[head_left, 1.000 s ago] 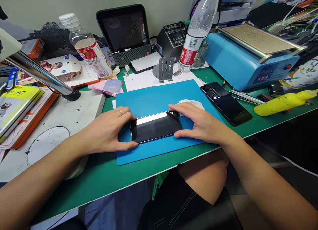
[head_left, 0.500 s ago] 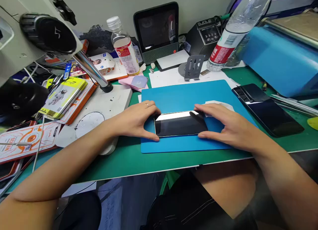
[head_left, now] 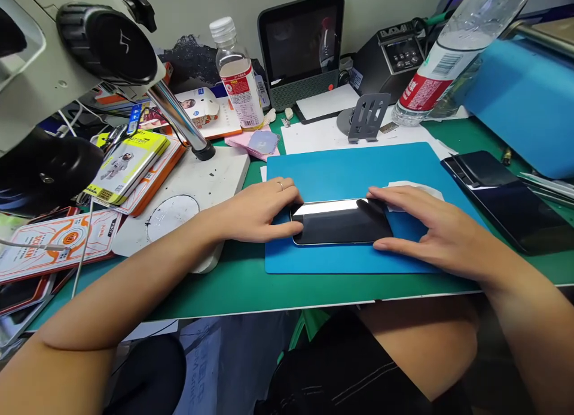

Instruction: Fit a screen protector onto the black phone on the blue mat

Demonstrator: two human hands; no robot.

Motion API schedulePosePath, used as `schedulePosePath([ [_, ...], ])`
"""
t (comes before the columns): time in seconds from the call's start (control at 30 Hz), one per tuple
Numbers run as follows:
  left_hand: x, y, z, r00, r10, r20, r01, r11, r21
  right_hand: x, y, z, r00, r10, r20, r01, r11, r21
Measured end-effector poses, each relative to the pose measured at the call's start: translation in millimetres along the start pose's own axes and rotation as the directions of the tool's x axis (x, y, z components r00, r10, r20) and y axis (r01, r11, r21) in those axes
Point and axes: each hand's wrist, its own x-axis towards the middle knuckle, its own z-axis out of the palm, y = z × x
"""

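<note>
A black phone (head_left: 341, 222) lies screen-up on a blue mat (head_left: 354, 170) near the desk's front edge. My left hand (head_left: 258, 210) grips the phone's left end, thumb at the near edge and fingers curled over the far side; a ring shows on one finger. My right hand (head_left: 426, 226) holds the phone's right end the same way, thumb along the near edge, fingers over the far corner. A white cloth or paper scrap (head_left: 412, 188) lies just behind my right hand.
A microscope head (head_left: 67, 56) and its white base (head_left: 188, 194) stand at left beside stacked packaging (head_left: 125, 164). A second dark phone (head_left: 506, 200) lies right of the mat. Two bottles (head_left: 237, 80) (head_left: 448, 62), a small screen (head_left: 302, 47), a grey phone stand (head_left: 368, 116) and a blue machine (head_left: 524, 104) line the back.
My head has turned left, so the microscope came into view and the desk shifted right in frame. Both hands stay on the phone's ends on the mat.
</note>
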Motion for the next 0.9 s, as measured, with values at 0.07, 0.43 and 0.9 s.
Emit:
schedulePosePath([
  [0.07, -0.1, 1.7, 2.3, 1.0, 0.002, -0.019, -0.001, 0.999, 0.052, -0.3, 0.4, 0.3, 1.0, -0.003, 0.0, 0.003, 1.0, 0.005],
  [0.43, -1.1, 10.6, 8.3, 0.999, -0.007, -0.045, 0.017, 0.974, 0.225, 0.4, 1.0, 1.7, 1.0, -0.015, -0.005, 0.015, 1.0, 0.013],
  [0.9, -1.0, 5.5, 5.5, 0.999, -0.047, -0.014, 0.048, 0.994, 0.094, 0.1, -3.3, -0.8, 1.0, -0.002, 0.0, 0.002, 1.0, 0.02],
])
